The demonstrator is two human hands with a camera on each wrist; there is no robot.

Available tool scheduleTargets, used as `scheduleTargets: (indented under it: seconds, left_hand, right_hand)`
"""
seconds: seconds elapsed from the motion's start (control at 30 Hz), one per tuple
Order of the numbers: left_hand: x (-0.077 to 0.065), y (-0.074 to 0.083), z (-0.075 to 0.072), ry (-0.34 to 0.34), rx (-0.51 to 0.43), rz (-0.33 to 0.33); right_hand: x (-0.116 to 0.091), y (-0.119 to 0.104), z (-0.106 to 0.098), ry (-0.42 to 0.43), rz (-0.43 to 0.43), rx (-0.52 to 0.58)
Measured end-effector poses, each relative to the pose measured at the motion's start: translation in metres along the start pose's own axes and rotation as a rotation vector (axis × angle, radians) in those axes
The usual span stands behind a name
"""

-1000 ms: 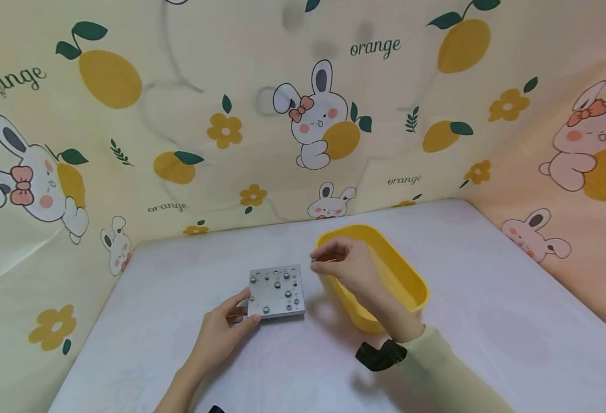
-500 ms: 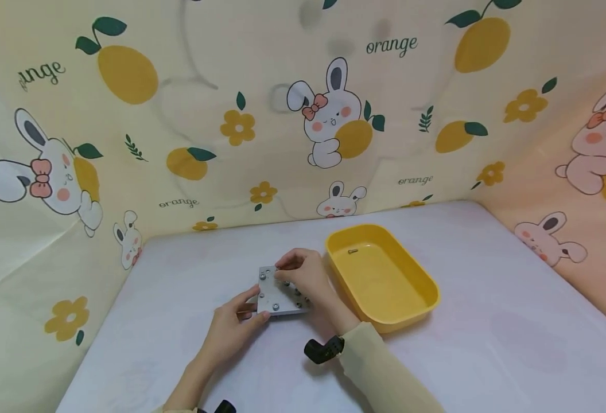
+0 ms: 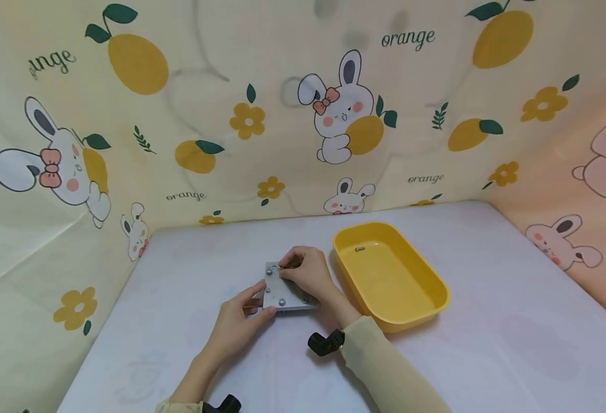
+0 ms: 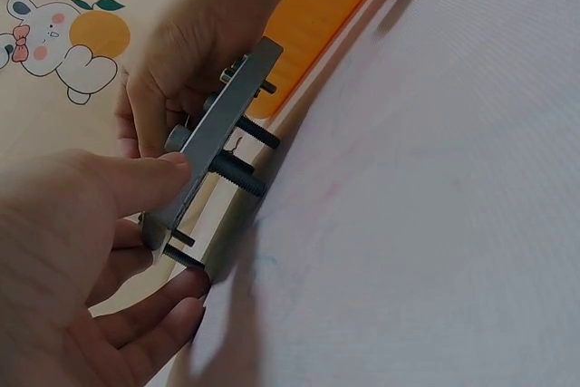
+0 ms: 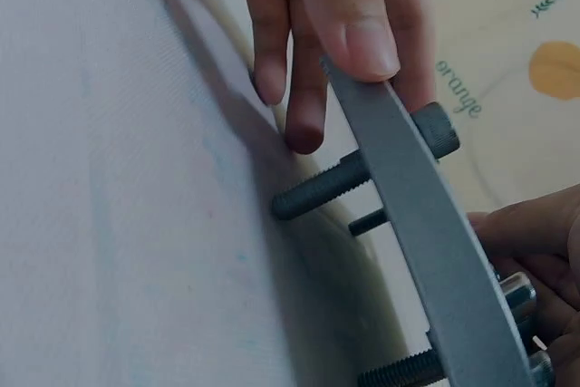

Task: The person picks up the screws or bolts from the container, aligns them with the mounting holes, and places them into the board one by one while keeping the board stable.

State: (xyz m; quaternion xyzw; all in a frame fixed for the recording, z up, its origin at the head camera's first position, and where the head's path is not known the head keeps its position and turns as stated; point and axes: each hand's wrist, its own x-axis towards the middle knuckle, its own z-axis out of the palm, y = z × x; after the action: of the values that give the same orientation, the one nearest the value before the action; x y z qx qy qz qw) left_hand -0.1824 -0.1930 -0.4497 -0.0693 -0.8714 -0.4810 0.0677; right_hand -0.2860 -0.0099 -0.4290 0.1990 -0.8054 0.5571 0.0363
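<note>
A flat square metal plate (image 3: 288,299) with several screws set through it is held just off the table by my left hand (image 3: 237,320), thumb on the front edge and fingers at the left side. Threaded screw shanks (image 4: 240,174) stick out below the plate in the left wrist view. My right hand (image 3: 309,274) is at the plate's far upper part, thumb and forefinger pinched together over its top face. The small screw at those fingertips is mostly hidden. A thick screw head (image 5: 437,131) stands above the plate in the right wrist view.
To the right of the plate stands a yellow tray (image 3: 427,281) with one small screw (image 3: 360,249) at its far left end. A white cloth (image 3: 489,344) covers the table. Behind rises a printed curtain (image 3: 282,51).
My right hand has gone from above the tray's left rim, small screw in its fingertips, leftward onto the plate. The left hand keeps its grip. The whole view has shifted slightly.
</note>
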Motion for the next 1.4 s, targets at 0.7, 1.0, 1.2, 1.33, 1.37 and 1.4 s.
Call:
scheduleTargets:
  seconds: [0.7,1.0,1.2,1.33,1.37,1.4]
  left_hand:
    - [0.001,0.000,0.000,0.002,0.001,0.017]
    - [0.001,0.000,0.000,0.001,0.005,-0.001]
    - [0.001,0.002,-0.001,-0.001,0.001,-0.005]
    - [0.001,0.001,-0.001,-0.005,-0.013,-0.003]
    - [0.001,0.000,-0.001,-0.004,-0.012,-0.003]
    - [0.000,-0.001,-0.001,0.000,-0.010,-0.003]
  right_hand:
    - [-0.001,0.004,0.003,0.025,-0.032,-0.061]
    - [0.000,0.005,0.002,0.001,-0.025,-0.065]
    - [-0.006,-0.010,0.001,0.020,-0.032,-0.060]
    - [-0.014,-0.042,-0.010,0.130,-0.056,-0.102]
    - [-0.016,-0.053,-0.016,0.155,-0.053,-0.090]
    - [-0.018,-0.064,-0.023,0.178,-0.045,-0.072]
